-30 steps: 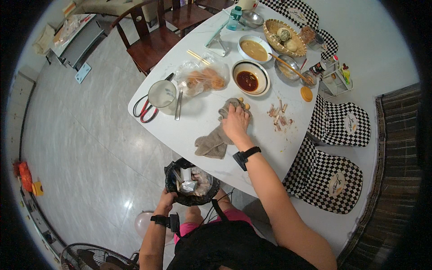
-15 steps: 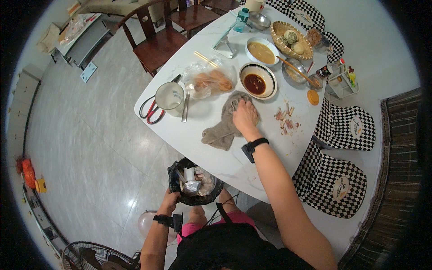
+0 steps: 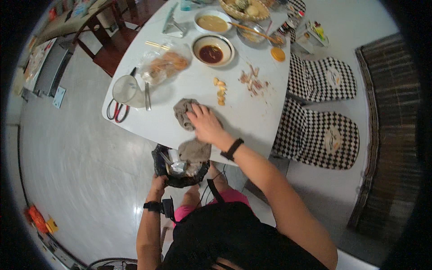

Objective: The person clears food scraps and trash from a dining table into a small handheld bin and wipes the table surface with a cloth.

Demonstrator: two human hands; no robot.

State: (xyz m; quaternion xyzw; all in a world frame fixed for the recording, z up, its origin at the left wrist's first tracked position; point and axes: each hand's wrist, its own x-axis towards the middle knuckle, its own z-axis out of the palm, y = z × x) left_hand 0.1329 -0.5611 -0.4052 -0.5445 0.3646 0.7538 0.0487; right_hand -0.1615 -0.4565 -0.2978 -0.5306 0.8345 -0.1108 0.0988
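My right hand (image 3: pixel 208 125) presses on a crumpled grey-brown cloth (image 3: pixel 183 114) near the table's front edge, fingers bent over it. One end of the cloth hangs past the edge, over the trash bin. My left hand (image 3: pixel 158 183) grips the rim of that bin (image 3: pixel 182 181), which is lined with a black bag and held just below the table edge. Wrappers and other waste lie inside it. A short row of yellowish food pieces (image 3: pixel 220 92) lies on the table beyond my right hand, with reddish food scraps (image 3: pixel 253 81) to their right.
On the white table (image 3: pixel 148 123) stand a clear pitcher (image 3: pixel 128 91), red-handled scissors (image 3: pixel 118 111), a plastic bag of food (image 3: pixel 164 65), a bowl of dark sauce (image 3: pixel 211 53), a soup bowl (image 3: pixel 211 23) and an orange lid (image 3: pixel 278 54). Checkered chairs (image 3: pixel 317 135) line the right side.
My right hand has drawn the cloth toward the near edge, uncovering the yellowish pieces. The cloth's end now hangs over the bin. The view has shifted, so the table items appear farther up and left.
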